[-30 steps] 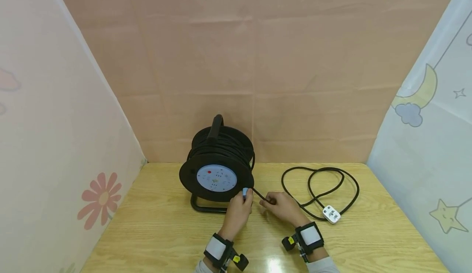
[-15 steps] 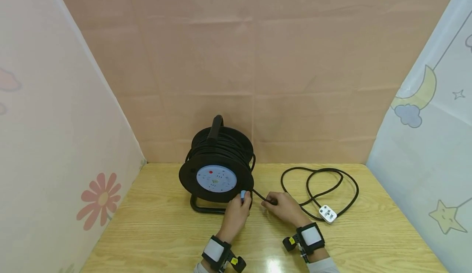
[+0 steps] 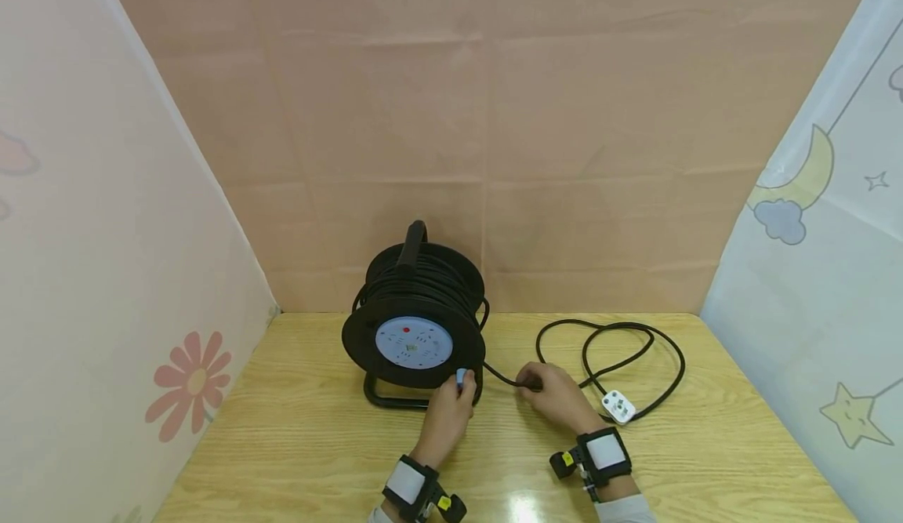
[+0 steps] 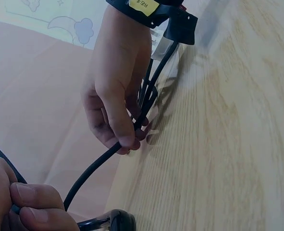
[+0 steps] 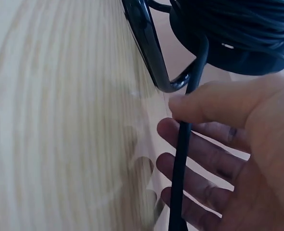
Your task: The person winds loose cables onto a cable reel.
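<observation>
A black cable reel (image 3: 416, 307) stands upright on its tubular frame, with a pale blue socket panel (image 3: 414, 343) on its front disc. At the lower right of that disc, my left hand (image 3: 446, 417) grips a light blue winding knob (image 3: 461, 375). A black cable (image 3: 499, 374) runs from the reel to my right hand (image 3: 553, 397), which pinches it between thumb and fingers. In the right wrist view the thumb lies over the cable (image 5: 180, 159), and the other fingers are loosely bent behind it. The knob is mostly hidden in the left wrist view.
Beyond my right hand, the rest of the cable lies in loose loops (image 3: 680, 350) on the wooden table (image 3: 317, 460). A white three-pin plug (image 3: 618, 407) rests among them. A brown paper backdrop (image 3: 592, 154) rises close behind the reel.
The disc has turned slightly clockwise, the knob and my left hand moving down and left. My right hand has shifted right along the cable. The plug and loops have slid a little left.
</observation>
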Available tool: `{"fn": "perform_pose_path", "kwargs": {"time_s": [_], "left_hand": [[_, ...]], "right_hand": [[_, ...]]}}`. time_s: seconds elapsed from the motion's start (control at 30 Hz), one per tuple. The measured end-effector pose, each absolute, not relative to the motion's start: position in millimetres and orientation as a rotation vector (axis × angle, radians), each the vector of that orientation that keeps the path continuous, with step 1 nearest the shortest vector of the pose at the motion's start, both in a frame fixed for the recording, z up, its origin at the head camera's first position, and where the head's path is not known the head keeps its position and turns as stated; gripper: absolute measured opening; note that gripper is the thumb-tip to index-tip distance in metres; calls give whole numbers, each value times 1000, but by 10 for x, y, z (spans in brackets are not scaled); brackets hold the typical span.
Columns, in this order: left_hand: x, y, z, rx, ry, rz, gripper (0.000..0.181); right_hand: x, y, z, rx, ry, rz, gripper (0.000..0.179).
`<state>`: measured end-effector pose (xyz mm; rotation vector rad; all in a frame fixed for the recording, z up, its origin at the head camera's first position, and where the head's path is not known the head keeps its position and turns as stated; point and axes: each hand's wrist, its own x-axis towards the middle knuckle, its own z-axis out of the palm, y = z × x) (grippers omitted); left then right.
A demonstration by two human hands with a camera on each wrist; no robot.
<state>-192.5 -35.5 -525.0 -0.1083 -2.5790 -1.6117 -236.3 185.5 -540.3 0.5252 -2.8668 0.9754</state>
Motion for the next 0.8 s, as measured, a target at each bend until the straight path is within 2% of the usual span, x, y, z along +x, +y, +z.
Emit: {"fn": "perform_pose_path", "kwargs": {"time_s": [0.23, 0.5, 0.8], "left_hand": [[-1920, -367, -5278, -77, -2590, -1600, 47], [-1901, -393, -5291, -95, -2600, -1630, 49], [-1919, -436, -5319, -120, -2605, -1638, 52]], "right_hand": [[-2371, 1947, -5406, 443, -2839, 1013, 16], [-2408, 2022, -5478, 430, -2702, 679, 13], [-2387, 2098, -5487, 242, -2703, 529, 21]]}}
